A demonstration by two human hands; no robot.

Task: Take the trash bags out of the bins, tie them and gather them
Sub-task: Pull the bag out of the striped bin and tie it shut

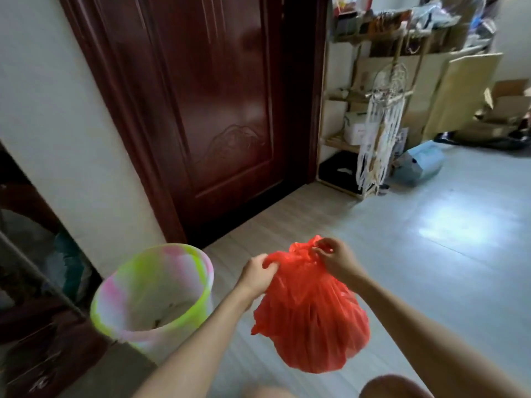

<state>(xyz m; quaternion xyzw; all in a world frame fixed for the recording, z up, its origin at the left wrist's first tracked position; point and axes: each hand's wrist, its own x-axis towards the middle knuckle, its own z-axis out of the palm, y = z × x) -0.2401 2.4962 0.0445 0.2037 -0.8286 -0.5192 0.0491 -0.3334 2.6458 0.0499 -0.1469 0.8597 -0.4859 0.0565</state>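
Left hand point(257, 272) and right hand point(334, 258) each pinch the red bag point(310, 314) mouth; cross the ends, pull the knot snug, clear of the bin point(152, 294)

bin point(149, 300) contents unclear, shelf point(373, 110) clutter blurred

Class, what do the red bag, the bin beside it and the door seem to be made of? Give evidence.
Red bag: thin plastic film, glossy; it crumples and gathers.
Bin: rigid, probably plastic; smooth swirled pink-green-white wall.
Door: apparently varnished wood; carved panels, reflective sheen.
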